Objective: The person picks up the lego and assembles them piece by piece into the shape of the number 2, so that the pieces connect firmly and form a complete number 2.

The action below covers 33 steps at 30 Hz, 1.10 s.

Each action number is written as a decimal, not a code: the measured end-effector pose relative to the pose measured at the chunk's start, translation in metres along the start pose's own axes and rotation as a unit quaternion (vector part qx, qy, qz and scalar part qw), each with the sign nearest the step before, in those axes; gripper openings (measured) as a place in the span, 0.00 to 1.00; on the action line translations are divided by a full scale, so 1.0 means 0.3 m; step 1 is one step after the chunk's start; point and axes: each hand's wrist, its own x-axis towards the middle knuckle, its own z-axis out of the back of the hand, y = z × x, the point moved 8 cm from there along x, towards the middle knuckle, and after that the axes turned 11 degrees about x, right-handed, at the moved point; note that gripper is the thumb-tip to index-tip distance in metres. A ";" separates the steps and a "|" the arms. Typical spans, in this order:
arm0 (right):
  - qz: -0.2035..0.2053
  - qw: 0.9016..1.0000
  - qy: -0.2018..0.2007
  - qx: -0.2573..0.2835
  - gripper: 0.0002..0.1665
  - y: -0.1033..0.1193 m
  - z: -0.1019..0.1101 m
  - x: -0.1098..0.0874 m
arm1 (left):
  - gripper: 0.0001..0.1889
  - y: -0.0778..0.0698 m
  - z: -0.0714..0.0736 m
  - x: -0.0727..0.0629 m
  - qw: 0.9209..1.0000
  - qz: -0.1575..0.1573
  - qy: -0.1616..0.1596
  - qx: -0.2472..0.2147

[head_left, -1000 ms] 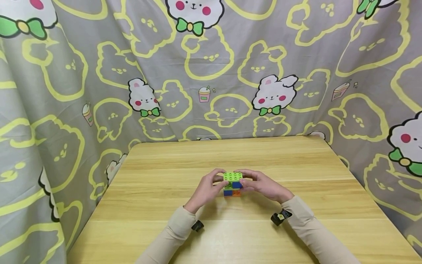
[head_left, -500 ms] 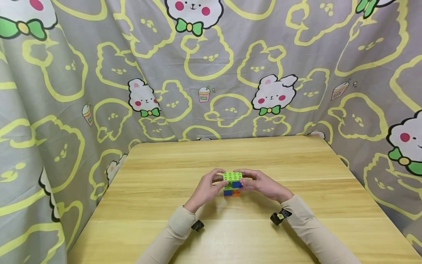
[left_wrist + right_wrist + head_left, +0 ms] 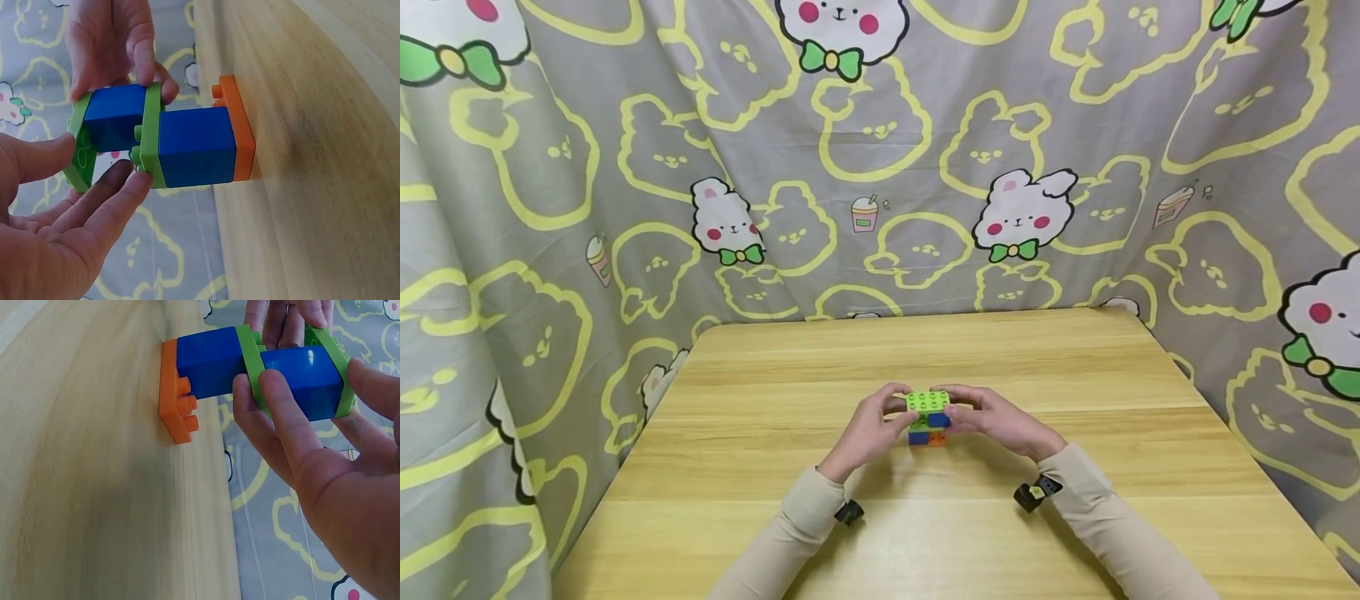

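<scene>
A stack of toy building bricks stands upright on the table [image 3: 775,475]. Its base is an orange plate [image 3: 242,140], with a blue brick [image 3: 197,147] on the plate's left half. Above lies a lower green plate [image 3: 252,365], then a second blue brick [image 3: 300,378] on the right half. A studded green plate [image 3: 928,402] tops it. My left hand [image 3: 868,429] grips the stack's upper left side, thumb against the top plate and fingertips near the lower green plate. My right hand [image 3: 1007,423] holds the upper right side, fingers around the upper blue brick and green plates.
A patterned curtain [image 3: 880,167] hangs behind the table and along both sides. Small black cameras are strapped at the left wrist [image 3: 850,512] and the right wrist [image 3: 1030,497]. Both forearms reach in from the table's near side.
Almost nothing differs. The top of the stack and both hands have shifted very slightly to the left; the grip looks the same.
</scene>
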 end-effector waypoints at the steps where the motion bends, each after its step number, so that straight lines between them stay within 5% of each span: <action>1: 0.001 1.000 0.001 -0.001 0.34 0.000 0.000 -0.001 | 0.19 -0.001 0.000 0.000 1.000 -0.001 -0.001 0.000; 33: 0.008 0.999 0.001 -0.054 0.32 -0.002 0.001 0.003 | 0.21 0.006 0.004 0.002 1.000 0.002 -0.005 -0.022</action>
